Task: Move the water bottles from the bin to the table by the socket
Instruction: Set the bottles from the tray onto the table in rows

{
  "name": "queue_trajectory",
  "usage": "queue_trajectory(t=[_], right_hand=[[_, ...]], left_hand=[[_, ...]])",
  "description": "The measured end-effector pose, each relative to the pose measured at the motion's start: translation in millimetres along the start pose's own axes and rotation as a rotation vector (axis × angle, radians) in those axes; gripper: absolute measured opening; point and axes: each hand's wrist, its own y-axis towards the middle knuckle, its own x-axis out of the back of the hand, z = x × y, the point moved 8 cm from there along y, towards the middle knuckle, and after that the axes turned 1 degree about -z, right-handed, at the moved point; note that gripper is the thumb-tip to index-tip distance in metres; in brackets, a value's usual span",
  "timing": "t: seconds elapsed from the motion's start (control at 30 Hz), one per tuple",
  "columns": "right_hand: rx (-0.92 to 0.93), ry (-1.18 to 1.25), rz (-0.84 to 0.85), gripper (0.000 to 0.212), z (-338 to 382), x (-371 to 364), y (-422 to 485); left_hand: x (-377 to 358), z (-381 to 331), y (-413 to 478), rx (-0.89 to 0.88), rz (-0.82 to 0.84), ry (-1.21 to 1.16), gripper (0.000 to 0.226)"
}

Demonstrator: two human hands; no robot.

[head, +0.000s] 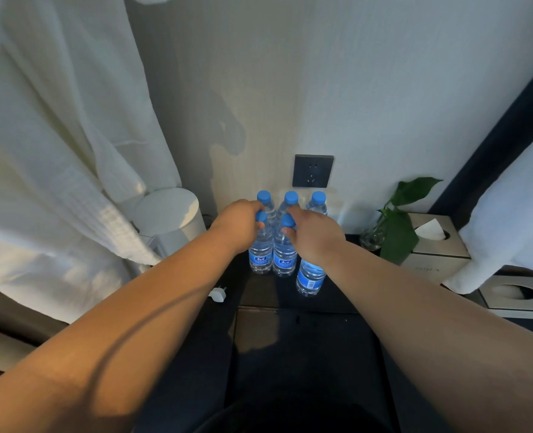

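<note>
**A:** What is each hand doing?

**B:** The left hand [240, 225] has its fingers curled round the neck of the left-held bottle [260, 251], just under the blue cap. The right hand [316, 237] pinches the neck of the right-held bottle [283, 257] the same way. Both are clamped on, neither slack.

**A:** Why by the neck?

**B:** Probably because it is the narrow part a single hand can close around. A grip from above also lets each water bottle go straight down into a tight group without the knuckles bumping its neighbours.

**A:** And where do the bottles sit?

**B:** The two held ones stand upright and touching between the hands, their bases apparently on the dark table [268, 293]. Just past the fingertips is a back row of three bottles [291, 200], set against the wall under the wall socket [313, 171]. That suits the task's spot. A sixth bottle [310, 276] stands under the right wrist, beside the right-held one.

**A:** Anything to mind nearby?

**B:** A white plug adapter [217, 294] lies by the left forearm. A leafy cutting in a glass vase [372, 240] and a tissue box [437, 245] sit well out past the right hand. I cannot pick out the bin for sure — I'd judge this a set-down with the task well advanced
</note>
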Motion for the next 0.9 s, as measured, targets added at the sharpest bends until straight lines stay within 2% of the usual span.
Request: queue_trajectory(t=[0.6, 0.83, 0.9], right_hand=[[-0.01, -0.052, -0.021, 0.044, 0.0, 0.2, 1.4], [-0.014, 0.031, -0.04, 0.052, -0.2, 18.1, -7.5], [0.0, -0.08, -0.027, 0.051, -7.4, 24.1, -15.1]], left_hand=[[-3.2, 3.4, 0.1, -0.009, 0.014, -0.004, 0.028], [3.9, -13.6, 0.0, -0.097, -0.035, -0.046, 0.051], [1.0, -25.1, 3.6, -0.132, -0.026, -0.036, 0.053]])
